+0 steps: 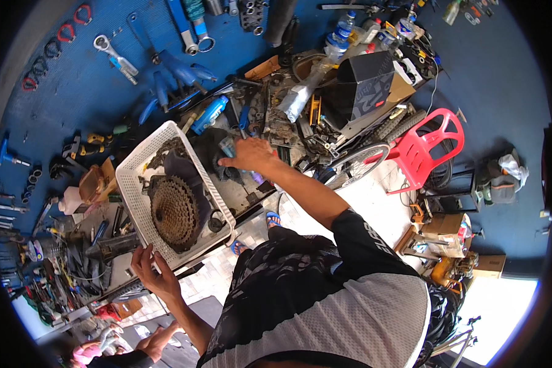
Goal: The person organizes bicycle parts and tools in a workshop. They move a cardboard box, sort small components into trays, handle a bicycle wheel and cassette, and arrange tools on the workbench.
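A white perforated plastic basket [142, 229] stands tilted in view on the workbench. Inside it are a large, brownish bicycle cassette [173, 211] and dark, greasy parts. My left hand [156, 275] is beside the basket's near corner, fingers spread and holding nothing; whether it touches the rim is unclear. To the right of the basket, my right hand [251, 154] reaches over the bench with its fingers curled down. A bluish, see-through item [227, 147] shows at its fingertips, mostly covered by the hand. Next to it lies a dark rag [210, 147].
Behind the basket lies a blue bottle [210, 115]. Tools hang on the blue wall [227, 67]. A black box [365, 86] and clutter fill the bench's right. A wheel [363, 164] and red chair [424, 147] stand right. Another person's arm [156, 343] shows at lower left.
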Motion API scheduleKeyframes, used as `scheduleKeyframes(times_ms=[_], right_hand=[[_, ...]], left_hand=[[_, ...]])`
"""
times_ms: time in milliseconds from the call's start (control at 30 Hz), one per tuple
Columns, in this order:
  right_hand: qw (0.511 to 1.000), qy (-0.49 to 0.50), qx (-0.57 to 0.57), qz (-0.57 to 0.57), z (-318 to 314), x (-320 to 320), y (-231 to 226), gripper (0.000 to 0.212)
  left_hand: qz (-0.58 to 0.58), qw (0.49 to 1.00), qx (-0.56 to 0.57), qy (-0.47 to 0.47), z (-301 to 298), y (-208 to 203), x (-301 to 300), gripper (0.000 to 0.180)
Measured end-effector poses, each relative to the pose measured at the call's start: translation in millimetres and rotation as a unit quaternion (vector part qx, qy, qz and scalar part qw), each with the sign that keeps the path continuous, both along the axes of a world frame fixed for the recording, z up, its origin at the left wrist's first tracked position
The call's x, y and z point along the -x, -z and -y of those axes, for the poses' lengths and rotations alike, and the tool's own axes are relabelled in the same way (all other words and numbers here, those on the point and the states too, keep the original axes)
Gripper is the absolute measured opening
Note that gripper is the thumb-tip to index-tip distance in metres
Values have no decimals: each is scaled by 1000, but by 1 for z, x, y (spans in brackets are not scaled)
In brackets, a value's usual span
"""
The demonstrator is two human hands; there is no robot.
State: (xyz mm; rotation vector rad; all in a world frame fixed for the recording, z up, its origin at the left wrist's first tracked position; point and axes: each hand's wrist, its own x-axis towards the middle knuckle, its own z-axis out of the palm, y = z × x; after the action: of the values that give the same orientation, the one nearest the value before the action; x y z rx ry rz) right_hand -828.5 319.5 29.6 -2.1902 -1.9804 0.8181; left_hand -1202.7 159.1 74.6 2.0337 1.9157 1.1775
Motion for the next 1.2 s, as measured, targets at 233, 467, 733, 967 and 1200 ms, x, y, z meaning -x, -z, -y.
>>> scheduleKeyframes(times_ms=[233, 467, 733, 967, 1200], right_hand=[[996, 80, 27, 4, -10, -70, -35, 84], [969, 228, -95, 9, -30, -237, -4, 87], [964, 142, -224, -31, -77, -241, 16, 20], [983, 8, -76, 164, -82, -235, -63, 32], [948, -42, -113, 294, -53, -230, 29, 43]], left_hand=[[-42, 999, 15, -3, 3, -5, -5, 24], [-58, 998, 13, 4, 2, -7, -26, 22], [-39, 999, 23, 20, -4, -14, -60, 21], [-45, 999, 25, -3, 7, -12, -66, 21], [-17, 999, 22, -21, 15, -4, -68, 23]])
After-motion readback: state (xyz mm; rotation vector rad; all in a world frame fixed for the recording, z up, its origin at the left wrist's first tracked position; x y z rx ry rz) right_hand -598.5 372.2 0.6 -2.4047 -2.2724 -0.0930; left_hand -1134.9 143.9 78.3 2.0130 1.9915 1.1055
